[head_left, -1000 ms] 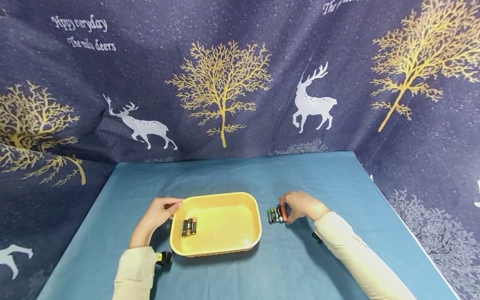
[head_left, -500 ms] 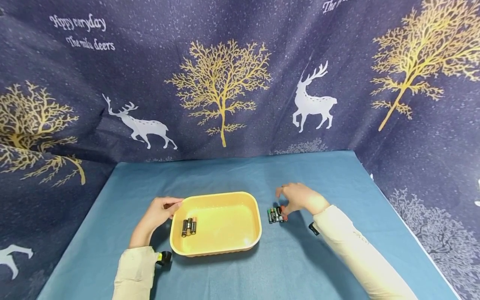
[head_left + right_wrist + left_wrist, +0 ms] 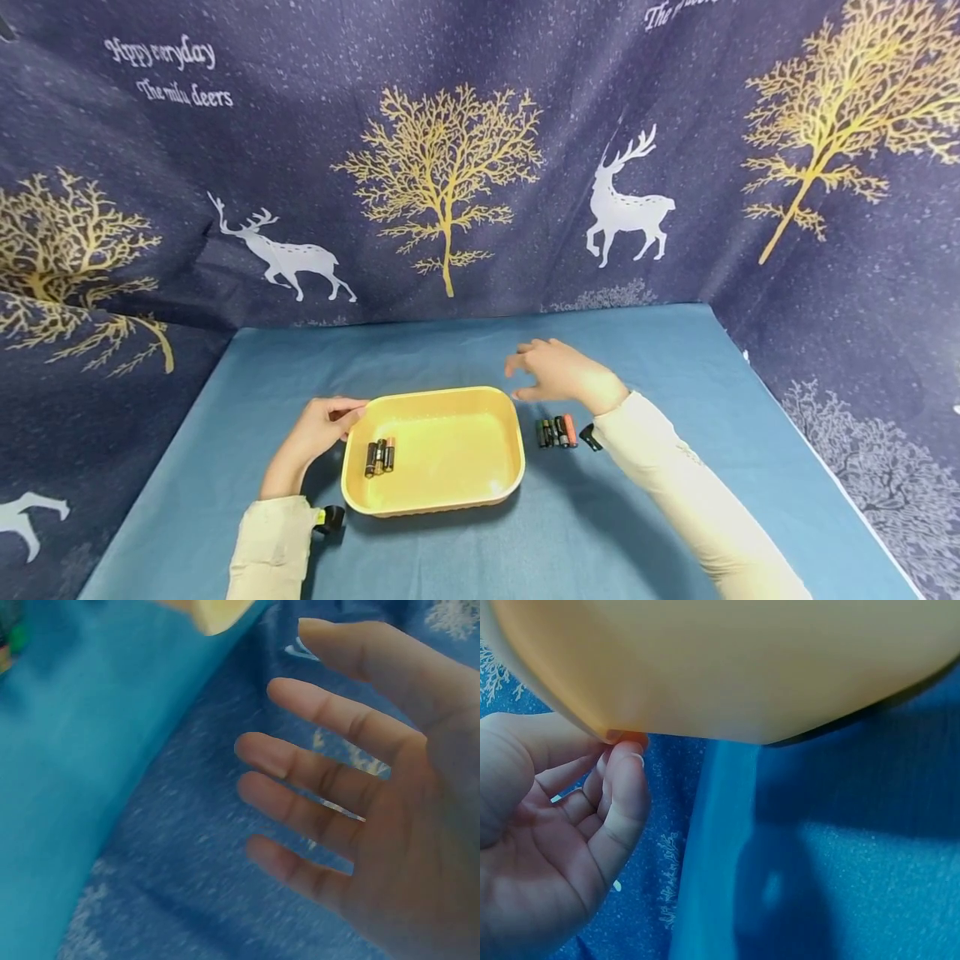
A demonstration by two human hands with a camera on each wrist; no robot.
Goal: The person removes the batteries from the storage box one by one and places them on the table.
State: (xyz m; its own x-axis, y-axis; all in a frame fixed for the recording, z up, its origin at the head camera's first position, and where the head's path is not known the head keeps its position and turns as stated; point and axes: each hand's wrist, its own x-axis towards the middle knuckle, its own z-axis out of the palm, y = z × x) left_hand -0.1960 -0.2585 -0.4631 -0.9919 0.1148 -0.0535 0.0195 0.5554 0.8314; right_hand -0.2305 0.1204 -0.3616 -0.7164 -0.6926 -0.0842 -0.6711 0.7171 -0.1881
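Note:
A yellow plastic basin (image 3: pixel 442 467) stands on the blue cloth, with three small batteries (image 3: pixel 380 457) side by side at its left. My left hand (image 3: pixel 318 429) pinches the basin's back left rim between thumb and fingers; the left wrist view shows the fingertips at that rim. My right hand (image 3: pixel 558 372) hovers near the basin's back right corner, fingers spread and nothing in them, as the right wrist view also shows. Below it, several batteries (image 3: pixel 557 431) lie in a row on the cloth to the basin's right, the rightmost one orange.
Blue cloth (image 3: pixel 637 517) covers the table. Behind it and at the sides hangs a dark curtain (image 3: pixel 495 250) printed with deer and golden trees. A black wrist-camera part (image 3: pixel 591 437) shows under the right sleeve, another (image 3: pixel 330 519) beside the left sleeve.
My right hand has let go of the battery row, lifted off and moved left toward the basin's back right corner. The left hand has stayed on the rim.

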